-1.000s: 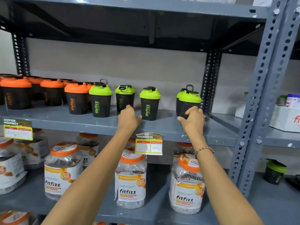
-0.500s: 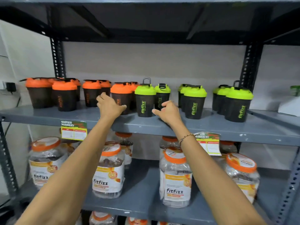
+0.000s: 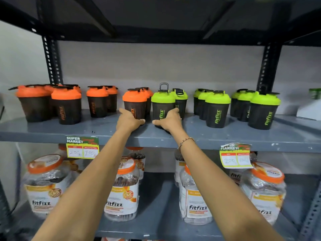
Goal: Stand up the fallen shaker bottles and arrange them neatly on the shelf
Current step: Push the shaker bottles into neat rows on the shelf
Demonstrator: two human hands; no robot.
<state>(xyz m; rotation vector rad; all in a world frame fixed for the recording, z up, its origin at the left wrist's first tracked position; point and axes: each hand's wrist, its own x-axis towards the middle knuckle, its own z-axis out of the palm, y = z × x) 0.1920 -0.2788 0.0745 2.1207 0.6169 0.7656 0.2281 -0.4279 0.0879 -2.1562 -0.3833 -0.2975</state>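
Black shaker bottles stand upright in short rows on the grey shelf, orange-lidded ones on the left, green-lidded ones on the right. My left hand wraps the base of an orange-lidded shaker at the middle. Right beside it, my right hand grips the base of a green-lidded shaker whose carry loop stands up. Both bottles rest on the shelf, nearly touching. Further green-lidded shakers stand to the right and orange-lidded shakers to the left. No fallen bottle shows.
Price tags hang from the shelf's front edge. Below stand large clear Fitfizz jars with orange lids. Perforated uprights flank the bay, and another shelf sits close overhead. A white box lies at the far right.
The view has swung left along the shelf. Both hands moved from the right-hand green shakers to the middle pair, and now close on the bases of the orange and green bottles.
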